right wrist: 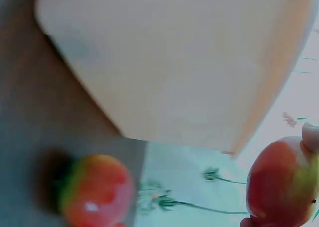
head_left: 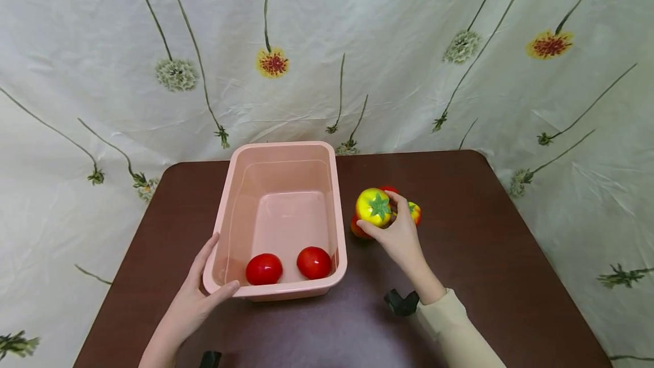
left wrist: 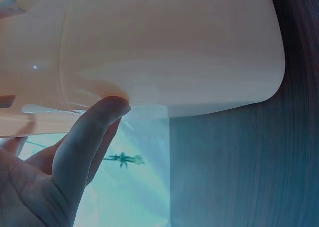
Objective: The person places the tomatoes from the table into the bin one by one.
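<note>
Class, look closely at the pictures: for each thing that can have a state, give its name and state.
Tub, upright, open-topped, two fruits inside
Red fruits, lying apart in the tub's near end
Yellow fruit, lifted
Other fruit, outside the tub, partly hidden
Left grip, touching the tub
Right grip, pinching the yellow fruit
Cloth, creased

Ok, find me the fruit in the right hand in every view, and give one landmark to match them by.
Head: right of centre, the fruit is pinched in the right hand, to the right of the bin.
Left wrist: not in it.
Right wrist: the fruit is at lower right, against the edge.
Shared landmark: the pink bin, in all three.
</note>
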A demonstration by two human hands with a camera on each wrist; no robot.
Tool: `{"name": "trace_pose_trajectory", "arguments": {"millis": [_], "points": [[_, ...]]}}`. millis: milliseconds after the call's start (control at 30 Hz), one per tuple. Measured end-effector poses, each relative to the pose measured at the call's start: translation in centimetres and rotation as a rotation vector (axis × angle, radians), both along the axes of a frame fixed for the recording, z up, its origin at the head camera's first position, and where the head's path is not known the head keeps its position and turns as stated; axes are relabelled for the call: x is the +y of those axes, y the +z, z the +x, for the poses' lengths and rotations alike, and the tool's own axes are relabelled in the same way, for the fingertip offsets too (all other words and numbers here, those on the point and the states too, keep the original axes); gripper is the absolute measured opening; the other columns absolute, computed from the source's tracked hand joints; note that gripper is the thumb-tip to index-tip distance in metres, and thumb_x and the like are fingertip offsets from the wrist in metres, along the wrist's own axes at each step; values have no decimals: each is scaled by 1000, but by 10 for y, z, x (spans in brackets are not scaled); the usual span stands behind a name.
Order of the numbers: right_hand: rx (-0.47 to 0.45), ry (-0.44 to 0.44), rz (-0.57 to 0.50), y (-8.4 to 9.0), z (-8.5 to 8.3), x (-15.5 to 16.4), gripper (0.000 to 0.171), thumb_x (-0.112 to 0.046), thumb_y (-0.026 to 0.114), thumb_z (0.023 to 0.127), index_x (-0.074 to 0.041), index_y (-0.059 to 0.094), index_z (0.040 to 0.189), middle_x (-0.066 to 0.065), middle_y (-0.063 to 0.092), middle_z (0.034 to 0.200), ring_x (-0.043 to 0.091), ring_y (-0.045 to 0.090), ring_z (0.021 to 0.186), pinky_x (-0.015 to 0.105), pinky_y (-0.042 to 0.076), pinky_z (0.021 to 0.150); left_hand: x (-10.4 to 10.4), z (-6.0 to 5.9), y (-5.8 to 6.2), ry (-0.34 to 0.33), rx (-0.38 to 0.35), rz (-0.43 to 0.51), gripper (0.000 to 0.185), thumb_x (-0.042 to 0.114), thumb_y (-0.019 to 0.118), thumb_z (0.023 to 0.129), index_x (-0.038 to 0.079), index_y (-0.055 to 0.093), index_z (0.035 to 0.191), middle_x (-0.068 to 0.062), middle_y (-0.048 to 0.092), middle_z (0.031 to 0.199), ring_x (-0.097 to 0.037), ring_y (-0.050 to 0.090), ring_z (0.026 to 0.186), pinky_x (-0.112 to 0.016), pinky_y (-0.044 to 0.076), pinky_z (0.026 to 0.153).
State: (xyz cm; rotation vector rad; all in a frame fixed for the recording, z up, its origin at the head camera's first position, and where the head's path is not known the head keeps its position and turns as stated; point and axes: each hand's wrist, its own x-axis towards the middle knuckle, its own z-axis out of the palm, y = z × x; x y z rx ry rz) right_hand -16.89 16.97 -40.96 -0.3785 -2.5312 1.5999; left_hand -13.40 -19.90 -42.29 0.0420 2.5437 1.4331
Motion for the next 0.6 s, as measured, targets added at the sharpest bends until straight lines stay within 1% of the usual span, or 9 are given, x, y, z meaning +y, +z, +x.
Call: {"name": "trace_pose_trajectory", "arguments": {"millis": [67,133,167,233,333,367,467,567,600], "points": [[4,12,-15,10,-4,-2,87,-27,84,76,-13,33,145,12,43,138,30,47,122,47,47,101,-1,0,0,-2,0,-6,101,28,75,86,35,5,158,-18,12,163,-42,25,141,-43,45,103],[15,33,-21,18,-8,-6,88,-28,84,76,-15,33,145,11,42,140,29,45,123,48,47,102,-1,-1,0,-4,-1,-9,101,28,75,86,35,6,158,-18,13,162,-42,27,140,-26,47,96],[25,48,-22,22,-9,-8,88,-29,84,76,-15,33,145,10,42,140,29,45,124,48,46,102,-1,-1,0,-5,-1,-12,101,28,75,86,35,6,158,-18,13,162,-42,28,140,-23,48,94],[41,82,-29,28,-12,-14,88,-28,85,75,-15,33,146,10,42,142,28,44,125,49,46,103,-1,-1,0,-6,-6,-7,101,28,75,86,35,5,159,-19,12,162,-43,28,140,-23,49,92],[62,143,-29,33,-16,-24,88,-26,85,75,-14,34,146,8,42,143,27,45,127,49,46,104,-1,-1,0,-4,-6,-12,101,29,75,86,35,5,159,-19,12,162,-44,27,140,-38,52,96],[69,165,-23,34,-17,-27,89,-25,85,74,-14,34,146,8,42,143,27,45,128,49,46,105,-1,-1,0,-4,-4,-12,101,29,75,86,35,5,159,-19,12,162,-44,27,140,-38,52,96],[99,224,14,37,-20,-36,87,-25,86,74,-14,36,144,7,44,141,26,47,127,46,46,105,0,0,1,-6,5,2,101,28,75,86,34,6,159,-19,12,162,-44,26,140,-23,50,92],[134,284,69,38,-23,-44,86,-26,86,73,-12,38,143,8,47,138,25,49,124,45,49,102,0,1,1,-7,18,3,100,27,75,86,34,7,159,-18,14,162,-43,27,140,-9,40,86],[145,302,87,39,-24,-46,85,-26,87,73,-12,39,142,8,48,137,25,50,122,44,50,100,0,1,1,-7,19,3,100,26,75,86,34,8,159,-18,14,162,-43,27,140,-8,40,85]]}}
